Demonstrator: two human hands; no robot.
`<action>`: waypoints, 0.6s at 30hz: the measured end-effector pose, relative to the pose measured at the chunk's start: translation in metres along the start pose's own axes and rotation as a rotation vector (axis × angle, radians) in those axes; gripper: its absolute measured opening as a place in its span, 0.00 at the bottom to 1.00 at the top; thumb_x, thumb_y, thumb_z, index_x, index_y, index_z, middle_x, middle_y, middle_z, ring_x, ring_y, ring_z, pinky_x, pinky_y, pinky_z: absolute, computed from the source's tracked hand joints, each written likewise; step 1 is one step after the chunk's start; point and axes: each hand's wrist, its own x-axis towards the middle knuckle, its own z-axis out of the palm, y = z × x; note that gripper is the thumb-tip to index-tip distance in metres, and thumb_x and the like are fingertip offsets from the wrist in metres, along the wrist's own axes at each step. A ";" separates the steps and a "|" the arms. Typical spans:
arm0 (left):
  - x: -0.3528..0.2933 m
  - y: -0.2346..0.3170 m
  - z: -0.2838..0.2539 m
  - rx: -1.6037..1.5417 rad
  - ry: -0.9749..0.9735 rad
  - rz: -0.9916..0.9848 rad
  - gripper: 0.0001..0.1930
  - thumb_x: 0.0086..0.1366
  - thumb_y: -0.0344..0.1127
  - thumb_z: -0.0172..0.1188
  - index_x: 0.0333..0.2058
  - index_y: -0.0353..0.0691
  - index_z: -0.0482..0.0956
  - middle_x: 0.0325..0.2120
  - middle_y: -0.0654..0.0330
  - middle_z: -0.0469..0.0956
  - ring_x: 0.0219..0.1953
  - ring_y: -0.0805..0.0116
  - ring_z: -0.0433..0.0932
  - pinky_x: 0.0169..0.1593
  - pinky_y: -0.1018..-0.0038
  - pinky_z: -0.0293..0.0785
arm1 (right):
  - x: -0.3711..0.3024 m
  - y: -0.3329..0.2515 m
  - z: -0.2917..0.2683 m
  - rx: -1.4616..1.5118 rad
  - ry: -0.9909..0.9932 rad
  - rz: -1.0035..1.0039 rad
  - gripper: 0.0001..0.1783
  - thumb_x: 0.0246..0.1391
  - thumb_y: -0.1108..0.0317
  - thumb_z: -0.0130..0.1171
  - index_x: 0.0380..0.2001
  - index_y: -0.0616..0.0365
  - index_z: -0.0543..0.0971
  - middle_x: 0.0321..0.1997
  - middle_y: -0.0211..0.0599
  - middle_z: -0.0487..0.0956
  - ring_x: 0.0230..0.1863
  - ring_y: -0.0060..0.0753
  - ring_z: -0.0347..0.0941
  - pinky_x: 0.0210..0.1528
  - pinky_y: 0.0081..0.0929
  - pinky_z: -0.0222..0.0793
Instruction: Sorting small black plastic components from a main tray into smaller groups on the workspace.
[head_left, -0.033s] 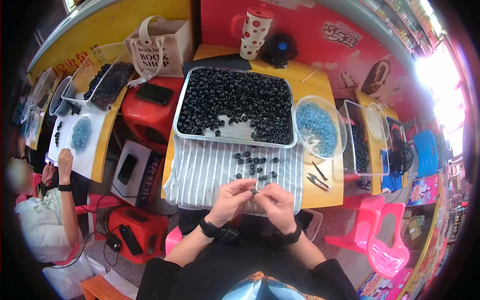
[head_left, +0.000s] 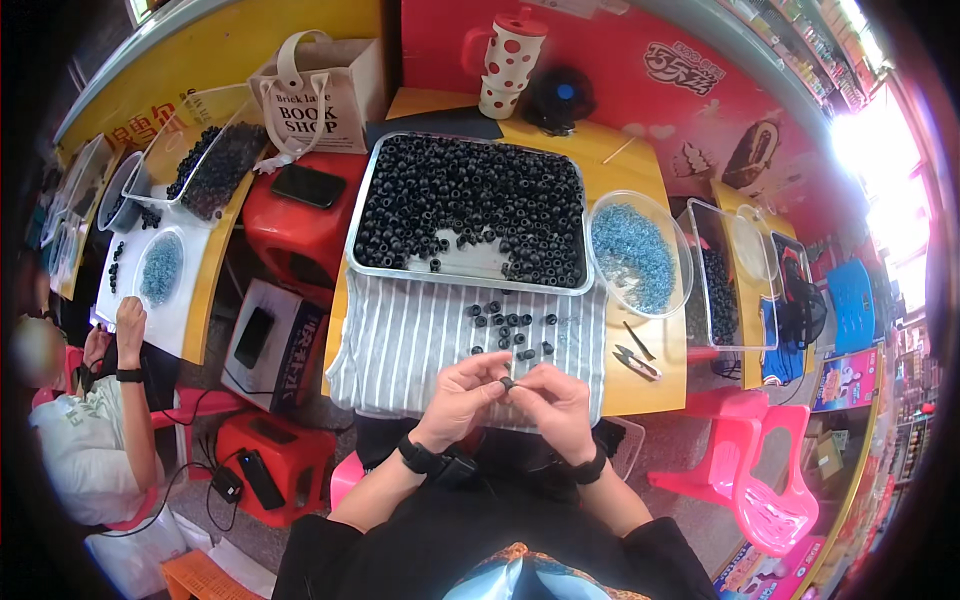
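Between the fingertips of both hands sits a small round black bead [head_left: 507, 383]. My left hand [head_left: 460, 400] pinches it from the left, with thumb and forefinger closed. My right hand [head_left: 558, 410] meets it from the right, its fingertips pressed together; anything finer in that pinch is too small to see. Both hands hover over the near edge of a grey-and-white striped cloth [head_left: 400, 335]. Several loose black beads [head_left: 513, 320] lie on the cloth just beyond my fingers. Past them stands a metal tray [head_left: 470, 284] heaped with black beads [head_left: 470, 190].
Right of the tray, a clear round tub [head_left: 688, 262] contains small bluish pieces [head_left: 633, 250]. Thread snips [head_left: 637, 364] and tweezers [head_left: 640, 341] lie below it. A spotted tumbler [head_left: 512, 65] stands behind. Red stools [head_left: 275, 465] and another person's hand [head_left: 131, 317] are at left.
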 end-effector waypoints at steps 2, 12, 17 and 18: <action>0.001 0.002 0.001 -0.046 -0.008 -0.032 0.23 0.62 0.22 0.59 0.57 0.31 0.69 0.38 0.62 0.74 0.37 0.74 0.76 0.42 0.79 0.75 | 0.002 -0.005 -0.004 0.206 -0.045 0.155 0.10 0.50 0.79 0.63 0.38 0.63 0.79 0.26 0.27 0.77 0.26 0.15 0.70 0.27 0.15 0.65; -0.004 0.012 -0.007 -0.110 -0.148 -0.225 0.30 0.60 0.24 0.62 0.60 0.31 0.63 0.36 0.61 0.75 0.38 0.73 0.78 0.42 0.76 0.79 | 0.020 -0.009 -0.025 0.047 -0.548 0.078 0.12 0.53 0.76 0.60 0.41 0.64 0.79 0.33 0.39 0.82 0.35 0.25 0.79 0.37 0.23 0.73; 0.002 0.016 0.001 -0.014 -0.096 -0.294 0.26 0.62 0.25 0.60 0.59 0.33 0.66 0.38 0.59 0.77 0.38 0.70 0.80 0.43 0.74 0.79 | 0.009 0.002 -0.015 -0.017 -0.330 -0.127 0.09 0.52 0.76 0.60 0.37 0.64 0.80 0.29 0.41 0.82 0.30 0.36 0.81 0.33 0.27 0.74; 0.000 0.020 0.001 -0.014 -0.067 -0.302 0.25 0.62 0.24 0.59 0.58 0.31 0.67 0.39 0.57 0.77 0.38 0.69 0.80 0.44 0.74 0.79 | 0.009 0.002 -0.013 -0.057 -0.273 -0.209 0.09 0.51 0.77 0.59 0.38 0.64 0.79 0.29 0.42 0.82 0.30 0.38 0.81 0.33 0.28 0.74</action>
